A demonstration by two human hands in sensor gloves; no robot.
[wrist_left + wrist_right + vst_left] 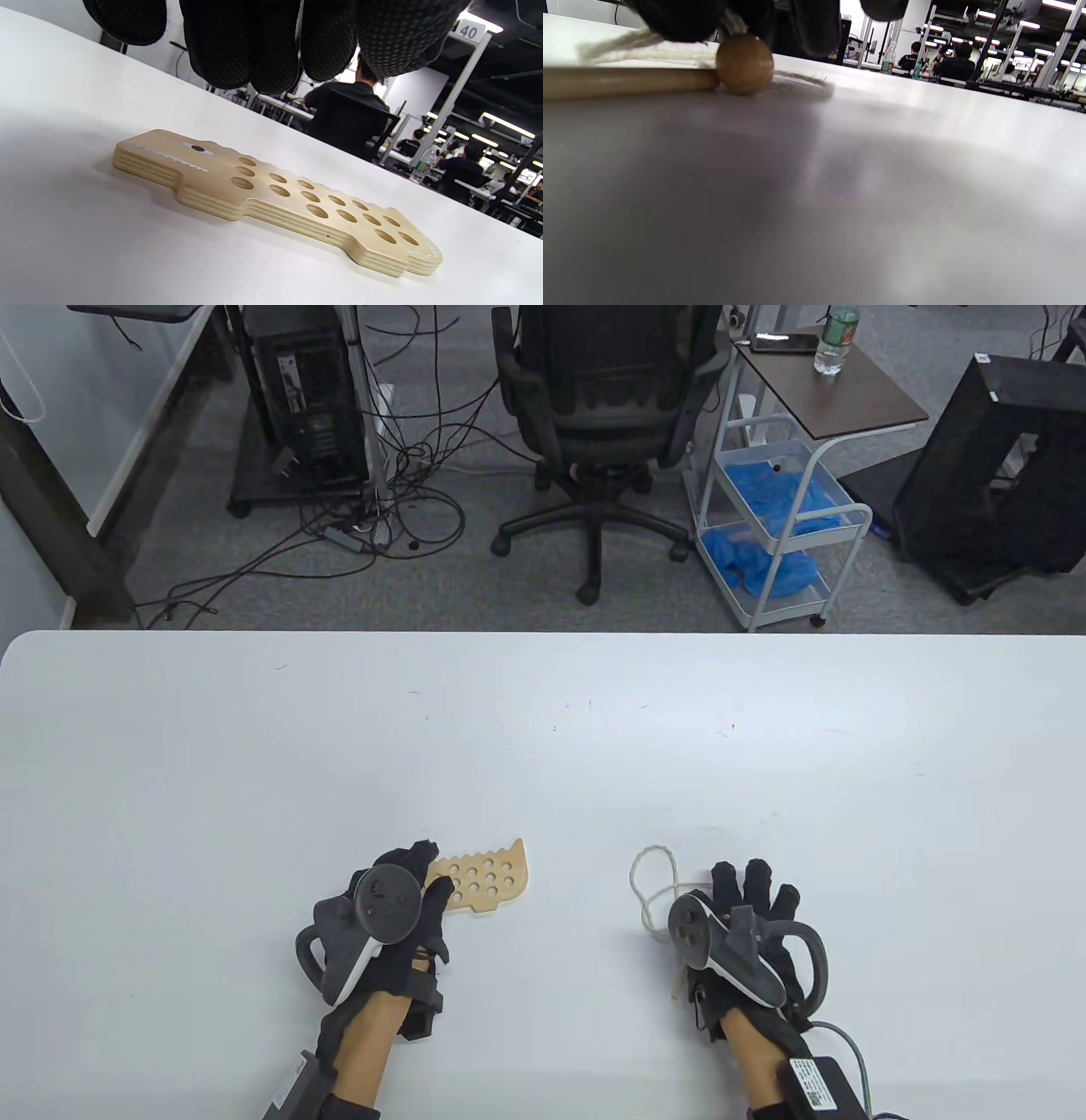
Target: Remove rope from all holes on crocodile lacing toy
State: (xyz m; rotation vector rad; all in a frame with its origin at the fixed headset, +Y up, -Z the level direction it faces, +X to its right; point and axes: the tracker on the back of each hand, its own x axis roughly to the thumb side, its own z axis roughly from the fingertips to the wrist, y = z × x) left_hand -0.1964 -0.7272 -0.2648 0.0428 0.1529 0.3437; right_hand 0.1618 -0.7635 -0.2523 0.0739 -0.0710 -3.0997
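Right hand (747, 937): lay over the rope (652, 891), well right of the toy (484, 882); grip could not be told.
Left hand (386, 920): fingers relaxed, holding nothing, at the toy's left end.
Toy: flat on table (543, 729), holes bare.
Risk: little; dragging rope could nudge the toy.

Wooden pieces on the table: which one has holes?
The flat pale wooden crocodile board by the left hand; the brown wooden stick and ball have none visible.

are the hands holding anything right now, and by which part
Left hand hovers over the crocodile board, holding nothing. Right hand lies over the rope; any grip cannot be told.
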